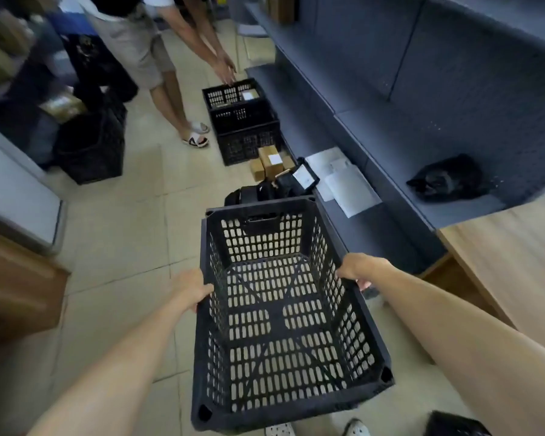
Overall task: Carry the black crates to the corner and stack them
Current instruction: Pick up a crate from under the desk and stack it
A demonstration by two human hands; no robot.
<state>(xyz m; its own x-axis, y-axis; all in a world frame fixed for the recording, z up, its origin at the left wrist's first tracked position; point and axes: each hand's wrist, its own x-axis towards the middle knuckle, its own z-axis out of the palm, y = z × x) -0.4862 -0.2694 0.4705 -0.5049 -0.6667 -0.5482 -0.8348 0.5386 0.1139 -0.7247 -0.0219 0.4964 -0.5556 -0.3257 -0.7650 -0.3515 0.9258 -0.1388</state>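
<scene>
I carry an empty black perforated crate (pixel 283 313) in front of me above the tiled floor. My left hand (pixel 191 289) grips its left rim. My right hand (pixel 361 269) grips its right rim, fingers curled under the edge. Ahead, beside the dark shelving, two black crates (pixel 244 124) stand stacked one on the other, and another person's hands (pixel 225 67) reach down to the top one. More black crates (pixel 92 149) stand at the left.
Small cardboard boxes (pixel 269 160), a black bag (pixel 249 193) and a tablet lie on the floor between me and the stack. A low dark shelf (pixel 375 228) with papers (pixel 343 180) and a black cat (pixel 447 182) runs along the right. A wooden counter (pixel 510 259) is at the right.
</scene>
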